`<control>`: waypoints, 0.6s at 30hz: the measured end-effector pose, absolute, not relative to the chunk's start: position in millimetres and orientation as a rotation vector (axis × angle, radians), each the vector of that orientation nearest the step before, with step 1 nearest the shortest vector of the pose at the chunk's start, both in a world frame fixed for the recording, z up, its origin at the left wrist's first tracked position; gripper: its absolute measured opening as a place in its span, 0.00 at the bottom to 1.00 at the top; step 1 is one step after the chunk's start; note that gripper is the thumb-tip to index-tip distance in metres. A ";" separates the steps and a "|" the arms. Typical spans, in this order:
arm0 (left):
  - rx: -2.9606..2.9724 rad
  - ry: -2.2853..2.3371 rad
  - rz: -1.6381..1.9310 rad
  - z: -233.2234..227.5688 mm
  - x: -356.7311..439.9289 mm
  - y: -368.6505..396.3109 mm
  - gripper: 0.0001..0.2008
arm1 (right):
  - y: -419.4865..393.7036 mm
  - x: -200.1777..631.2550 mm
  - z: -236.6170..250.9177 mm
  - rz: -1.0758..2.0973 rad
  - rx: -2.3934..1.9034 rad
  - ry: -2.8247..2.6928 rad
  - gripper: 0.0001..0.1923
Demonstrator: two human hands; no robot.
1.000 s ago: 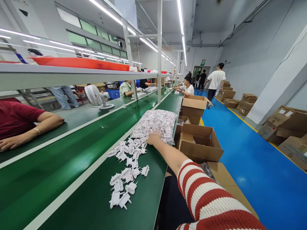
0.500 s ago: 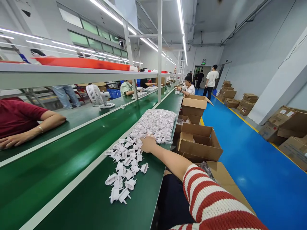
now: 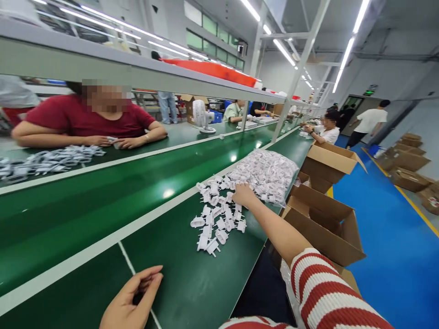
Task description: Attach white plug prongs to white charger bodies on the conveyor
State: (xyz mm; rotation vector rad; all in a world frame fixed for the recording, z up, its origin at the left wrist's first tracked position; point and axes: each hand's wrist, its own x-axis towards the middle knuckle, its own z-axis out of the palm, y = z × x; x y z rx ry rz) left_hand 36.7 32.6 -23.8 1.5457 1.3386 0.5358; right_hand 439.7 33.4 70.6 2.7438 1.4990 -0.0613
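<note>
My right hand (image 3: 243,193) reaches forward, palm down, onto loose white plug parts (image 3: 216,214) scattered over the green table (image 3: 192,283); its fingers are hidden among them at the mouth of a clear bag of the same parts (image 3: 266,174). Whether it grips any part I cannot tell. My left hand (image 3: 132,299) rests near the table's front edge, fingers loosely curled and apart, holding nothing. My right sleeve is red and white striped.
Open cardboard boxes (image 3: 325,224) stand on the floor right of the table, above the blue floor (image 3: 394,256). The green conveyor belt (image 3: 103,196) runs to the left. A person in a red shirt (image 3: 92,119) sits opposite beside another heap of white parts (image 3: 51,160).
The view has swung left, bringing my left hand and the person opposite into sight. My right hand has drawn back slightly from the bag onto the loose parts.
</note>
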 end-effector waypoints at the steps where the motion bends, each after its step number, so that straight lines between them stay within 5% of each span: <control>1: 1.555 1.323 0.561 -20.5 38.6 30.8 0.36 | 39.2 432.0 73.7 -0.049 2.731 1.493 0.19; 7: 1.623 1.159 0.805 -14.1 54.7 25.9 0.24 | 94.9 402.6 92.8 0.005 2.623 1.643 0.21; 12: 1.594 1.021 0.958 -10.9 69.6 23.7 0.14 | 144.9 385.8 99.7 -0.061 2.514 1.761 0.33; 18: 1.540 1.002 1.079 -12.3 77.5 38.0 0.09 | 175.7 382.4 94.4 -0.071 2.300 2.098 0.22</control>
